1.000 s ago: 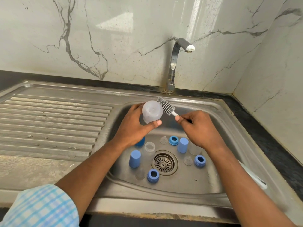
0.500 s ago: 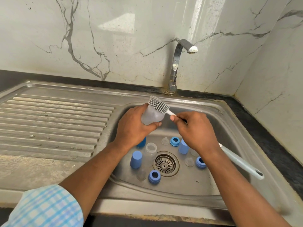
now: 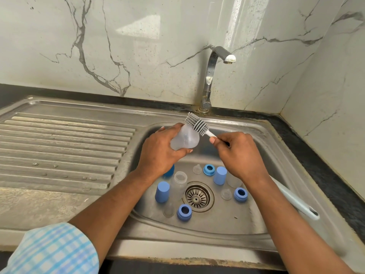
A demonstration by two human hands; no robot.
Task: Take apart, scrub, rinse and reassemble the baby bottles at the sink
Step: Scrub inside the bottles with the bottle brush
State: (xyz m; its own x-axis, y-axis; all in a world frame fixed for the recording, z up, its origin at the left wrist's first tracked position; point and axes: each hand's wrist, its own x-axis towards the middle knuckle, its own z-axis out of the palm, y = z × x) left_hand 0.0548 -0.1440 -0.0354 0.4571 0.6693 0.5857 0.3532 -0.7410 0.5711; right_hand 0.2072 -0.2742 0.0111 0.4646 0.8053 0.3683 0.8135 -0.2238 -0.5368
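Left hand [image 3: 160, 155] grips the tilted bottle [image 3: 184, 140] while right hand [image 3: 241, 155] pinches the brush [image 3: 197, 125].

Blue-white checked sleeve [image 3: 53, 252], bare forearms

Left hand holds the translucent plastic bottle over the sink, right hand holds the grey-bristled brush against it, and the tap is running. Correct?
One error: the head view shows no water falling from the curved steel tap. The left hand does hold the translucent plastic bottle over the steel sink, the right hand the grey-bristled brush against it.
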